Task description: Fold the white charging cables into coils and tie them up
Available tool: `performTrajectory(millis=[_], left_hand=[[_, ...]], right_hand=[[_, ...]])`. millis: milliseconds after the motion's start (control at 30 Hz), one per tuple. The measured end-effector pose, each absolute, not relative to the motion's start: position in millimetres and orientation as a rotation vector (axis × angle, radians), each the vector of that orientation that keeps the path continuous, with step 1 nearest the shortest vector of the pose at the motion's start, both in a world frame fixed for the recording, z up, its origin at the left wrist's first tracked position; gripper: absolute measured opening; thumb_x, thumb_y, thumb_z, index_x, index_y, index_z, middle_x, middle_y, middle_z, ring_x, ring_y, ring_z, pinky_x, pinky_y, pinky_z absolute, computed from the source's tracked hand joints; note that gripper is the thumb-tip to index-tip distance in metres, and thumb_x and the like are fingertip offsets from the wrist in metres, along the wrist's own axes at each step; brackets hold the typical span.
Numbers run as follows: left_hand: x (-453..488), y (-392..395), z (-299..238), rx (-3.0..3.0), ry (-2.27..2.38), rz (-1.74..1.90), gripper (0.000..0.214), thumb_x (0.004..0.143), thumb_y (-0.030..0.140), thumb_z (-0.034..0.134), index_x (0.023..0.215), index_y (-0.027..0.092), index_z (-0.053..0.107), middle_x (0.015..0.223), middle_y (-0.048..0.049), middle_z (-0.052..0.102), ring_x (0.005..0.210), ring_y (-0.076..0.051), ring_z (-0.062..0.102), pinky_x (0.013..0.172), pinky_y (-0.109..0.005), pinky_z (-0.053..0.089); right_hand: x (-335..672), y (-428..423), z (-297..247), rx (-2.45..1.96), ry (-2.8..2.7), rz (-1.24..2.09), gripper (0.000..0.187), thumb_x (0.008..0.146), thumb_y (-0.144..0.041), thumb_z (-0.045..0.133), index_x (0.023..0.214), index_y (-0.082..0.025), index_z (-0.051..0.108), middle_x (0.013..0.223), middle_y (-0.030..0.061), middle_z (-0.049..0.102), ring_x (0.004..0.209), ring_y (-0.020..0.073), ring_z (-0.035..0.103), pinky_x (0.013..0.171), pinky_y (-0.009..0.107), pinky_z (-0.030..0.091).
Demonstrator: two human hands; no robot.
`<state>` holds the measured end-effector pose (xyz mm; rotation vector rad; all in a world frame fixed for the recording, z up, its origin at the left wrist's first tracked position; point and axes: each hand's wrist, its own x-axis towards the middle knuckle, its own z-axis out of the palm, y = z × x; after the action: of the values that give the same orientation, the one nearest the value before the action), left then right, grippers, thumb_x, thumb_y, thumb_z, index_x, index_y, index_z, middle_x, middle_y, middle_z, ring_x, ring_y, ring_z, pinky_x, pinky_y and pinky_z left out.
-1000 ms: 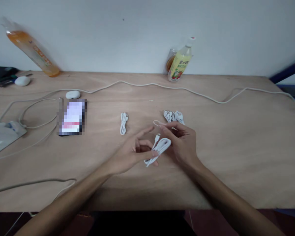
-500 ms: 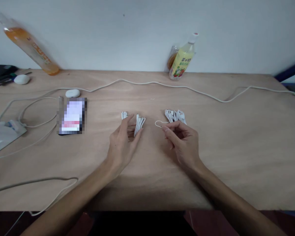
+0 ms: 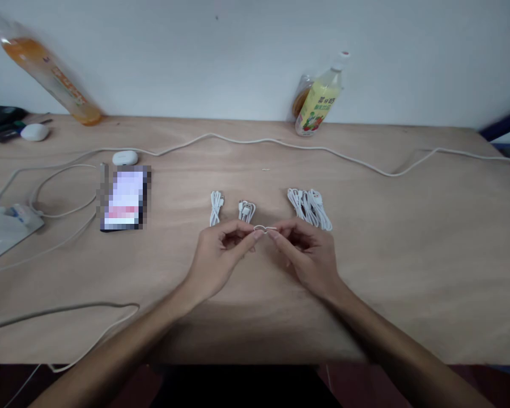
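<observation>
Thin, white and bent into a small loop, a tie (image 3: 260,226) spans our left hand (image 3: 216,252) and right hand (image 3: 312,252), thumb and forefinger of each pinching it, near white cable bundles (image 3: 309,207). We see orange drink in a leaning bottle (image 3: 46,73), something brown in clear wrapping (image 3: 301,102).

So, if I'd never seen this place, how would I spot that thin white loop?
Start at the wooden table and find where the left hand and right hand meet, near its middle. The thin white loop is pinched between them. Unlike the coiled white cables lying just beyond, it is one short, slim strand held in the fingers.
</observation>
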<state>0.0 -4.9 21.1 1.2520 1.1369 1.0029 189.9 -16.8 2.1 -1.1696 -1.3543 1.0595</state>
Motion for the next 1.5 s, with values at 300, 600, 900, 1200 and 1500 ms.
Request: performTrajectory(millis=[300, 600, 900, 1200, 1500], left_hand=[[-2, -1, 22, 1.077, 0.985, 0.918, 0.022, 0.087, 0.036, 0.088, 0.075, 0.02, 0.08, 0.067, -0.0002, 0.069, 0.062, -0.013, 0.057, 0.061, -0.026, 0.05], [-3, 0, 21, 1.069, 0.995, 0.912, 0.03, 0.082, 0.042, 0.093, 0.074, 0.018, 0.077, 0.066, 0.0013, 0.068, 0.059, -0.011, 0.057, 0.06, -0.024, 0.05], [-2, 0, 19, 1.001, 0.958, 0.893, 0.028, 0.081, 0.038, 0.094, 0.072, 0.018, 0.077, 0.063, 0.0018, 0.068, 0.059, -0.01, 0.057, 0.059, -0.023, 0.049], [1, -2, 20, 0.811, 0.917, 0.86, 0.022, 0.078, 0.033, 0.094, 0.074, 0.017, 0.079, 0.067, 0.0002, 0.069, 0.064, -0.011, 0.059, 0.059, -0.022, 0.047], [2, -2, 14, 0.871, 0.939, 0.902, 0.024, 0.079, 0.035, 0.096, 0.074, 0.018, 0.079, 0.065, 0.001, 0.069, 0.061, -0.01, 0.059, 0.058, -0.022, 0.049]], right_hand=[[193, -20, -2, -1.067, -1.723, 0.564, 0.016, 0.1, -0.014, 0.073, 0.104, -0.027, 0.08, 0.084, -0.0015, 0.075, 0.058, 0.0107, 0.059, 0.052, 0.025, 0.048], [199, -19, -5, -1.021, -1.882, 0.297, 0.015, 0.104, -0.011, 0.073, 0.108, -0.024, 0.08, 0.096, 0.0022, 0.079, 0.063, 0.0104, 0.064, 0.053, 0.023, 0.053], [202, -16, -6, -0.963, -1.98, 0.214, 0.015, 0.109, -0.013, 0.066, 0.112, -0.023, 0.076, 0.097, 0.0042, 0.079, 0.08, 0.0158, 0.075, 0.067, 0.027, 0.062], [202, -17, -10, -0.946, -2.004, 0.139, 0.015, 0.111, -0.014, 0.06, 0.115, -0.022, 0.071, 0.1, 0.0055, 0.08, 0.087, 0.0175, 0.077, 0.074, 0.029, 0.063], [196, -20, -10, -0.956, -2.021, 0.019, 0.017, 0.109, -0.008, 0.061, 0.109, -0.023, 0.069, 0.092, 0.0025, 0.083, 0.076, 0.0154, 0.077, 0.068, 0.027, 0.06]])
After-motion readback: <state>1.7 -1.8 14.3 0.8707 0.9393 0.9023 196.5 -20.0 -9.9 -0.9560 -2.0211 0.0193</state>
